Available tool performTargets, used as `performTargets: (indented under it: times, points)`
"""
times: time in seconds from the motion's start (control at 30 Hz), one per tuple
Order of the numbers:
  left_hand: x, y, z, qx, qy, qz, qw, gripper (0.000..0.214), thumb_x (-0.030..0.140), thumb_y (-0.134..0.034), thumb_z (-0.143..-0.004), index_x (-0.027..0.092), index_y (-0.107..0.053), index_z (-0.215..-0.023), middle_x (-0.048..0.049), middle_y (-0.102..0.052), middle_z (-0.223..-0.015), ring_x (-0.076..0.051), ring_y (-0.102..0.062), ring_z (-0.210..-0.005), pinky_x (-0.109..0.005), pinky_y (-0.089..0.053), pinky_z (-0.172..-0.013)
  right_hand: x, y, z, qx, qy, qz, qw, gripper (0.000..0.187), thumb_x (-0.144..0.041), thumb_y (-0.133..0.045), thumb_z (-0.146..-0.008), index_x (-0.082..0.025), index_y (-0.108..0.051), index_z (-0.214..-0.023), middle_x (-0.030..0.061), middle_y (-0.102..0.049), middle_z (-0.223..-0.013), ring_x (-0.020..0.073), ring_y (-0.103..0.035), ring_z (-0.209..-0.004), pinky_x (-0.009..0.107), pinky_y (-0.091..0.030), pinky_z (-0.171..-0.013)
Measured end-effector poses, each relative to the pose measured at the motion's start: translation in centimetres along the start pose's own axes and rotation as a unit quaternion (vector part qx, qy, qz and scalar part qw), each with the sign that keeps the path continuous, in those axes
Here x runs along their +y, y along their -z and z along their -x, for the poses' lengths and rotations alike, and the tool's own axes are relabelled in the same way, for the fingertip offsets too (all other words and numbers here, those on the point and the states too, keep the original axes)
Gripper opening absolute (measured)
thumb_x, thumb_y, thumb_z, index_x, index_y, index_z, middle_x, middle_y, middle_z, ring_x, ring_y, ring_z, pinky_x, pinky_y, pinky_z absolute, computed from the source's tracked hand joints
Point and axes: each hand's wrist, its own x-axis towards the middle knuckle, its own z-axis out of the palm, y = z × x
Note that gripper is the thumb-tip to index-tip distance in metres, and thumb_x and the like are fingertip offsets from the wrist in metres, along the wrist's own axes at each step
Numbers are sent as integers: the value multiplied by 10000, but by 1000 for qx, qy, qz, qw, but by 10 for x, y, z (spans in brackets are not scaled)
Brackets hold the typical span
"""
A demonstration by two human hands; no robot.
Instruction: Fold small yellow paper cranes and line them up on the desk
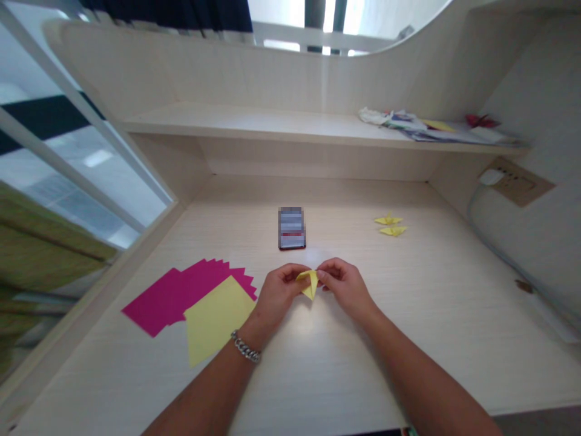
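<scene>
Between my two hands is a small folded piece of yellow origami paper (310,287), with a point hanging downward. My left hand (287,289) pinches its left side; a chain bracelet (246,346) circles that wrist. The fingertips of my right hand (344,283) are closed on its upper right edge. Beside my left forearm lies a flat yellow sheet (215,318), partly over a fanned stack of magenta sheets (181,293). Two folded yellow paper figures (392,231) rest on the desk farther right.
A phone (292,228) with a blurred screen lies just beyond my hands. Papers and crumpled scraps (408,123) sit on the shelf (254,125). A cable (488,239) runs down from the wall socket (520,180). Metal bars stand left of the desk.
</scene>
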Motion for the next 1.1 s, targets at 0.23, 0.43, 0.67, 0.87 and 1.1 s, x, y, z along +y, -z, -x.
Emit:
performTargets:
  times: [0.23,0.43,0.67,0.87,1.1]
  points:
    - [-1,2,-2,73,-68,-117,988,162,180,-680,-687,155,-709,-845,-60,-721,-848,-181,-656,-770,-304,-516,-733,-12,-9,12,74,108,174,976,153,-331,-620,-796,-187,-633,-845,41,-658,-793,152,-591,-676,266,-460,-604]
    - [0,1,0,94,-92,-171,976,230,68,-635,-650,164,-718,-841,-46,-727,-854,-181,-664,-789,-308,-523,-759,-12,-14,18,75,158,370,913,117,-308,-641,-776,-194,-655,-800,12,-633,-746,120,-535,-596,248,-411,-594]
    - [-9,1,2,80,-100,-183,975,284,52,-597,-667,171,-712,-898,-49,-725,-884,-185,-668,-805,-324,-520,-775,-11,-17,21,63,148,469,869,145,-238,-531,-839,-209,-672,-856,33,-683,-808,154,-607,-693,264,-408,-659]
    - [-5,0,2,97,-110,-169,975,294,34,-588,-659,168,-707,-892,-43,-722,-877,-178,-663,-796,-314,-527,-764,-11,-18,21,92,120,428,891,136,-249,-520,-845,-205,-649,-842,16,-674,-785,142,-603,-657,251,-406,-633]
    - [-2,0,5,114,-135,-174,969,273,58,-600,-678,173,-701,-904,-40,-718,-888,-176,-662,-799,-303,-529,-756,-12,-18,23,97,160,432,883,146,-297,-523,-865,-214,-633,-911,24,-660,-840,142,-595,-672,255,-412,-640]
